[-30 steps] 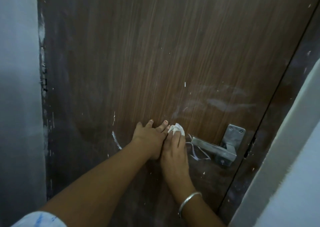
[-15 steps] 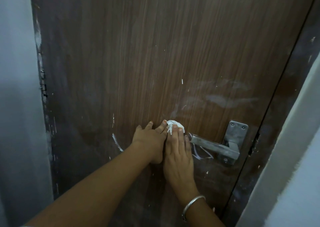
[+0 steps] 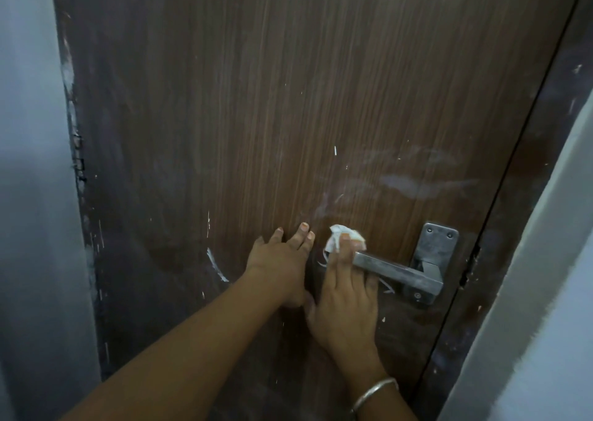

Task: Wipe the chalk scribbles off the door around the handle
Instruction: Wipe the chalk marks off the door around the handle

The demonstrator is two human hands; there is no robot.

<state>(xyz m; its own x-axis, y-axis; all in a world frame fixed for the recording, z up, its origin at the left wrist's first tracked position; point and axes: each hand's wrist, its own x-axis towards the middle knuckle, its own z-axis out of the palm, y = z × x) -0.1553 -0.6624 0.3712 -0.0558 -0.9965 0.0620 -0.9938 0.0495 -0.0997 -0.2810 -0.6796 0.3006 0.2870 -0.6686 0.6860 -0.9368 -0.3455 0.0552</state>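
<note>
A brown wood-grain door (image 3: 288, 99) fills the view. Its metal lever handle (image 3: 398, 268) sits at the lower right on a plate (image 3: 438, 244). My right hand (image 3: 345, 295) presses a crumpled white tissue (image 3: 340, 236) flat against the door, just left of the lever's tip and partly over it. My left hand (image 3: 282, 260) rests flat on the door beside it, fingers spread, holding nothing. White chalk lines (image 3: 385, 284) show under the lever, and a short curved one (image 3: 216, 265) lies left of my left hand. Pale smears (image 3: 407, 184) spread above the handle.
A dark door frame (image 3: 529, 195) runs down the right, with a pale wall (image 3: 545, 292) beyond it. A grey-blue wall (image 3: 29, 163) borders the door's left edge. A metal bangle (image 3: 373, 395) sits on my right wrist.
My right hand with the tissue has slid right, from beside my left fingers to the lever's tip. The left hand stays planted on the door. The view shifted slightly.
</note>
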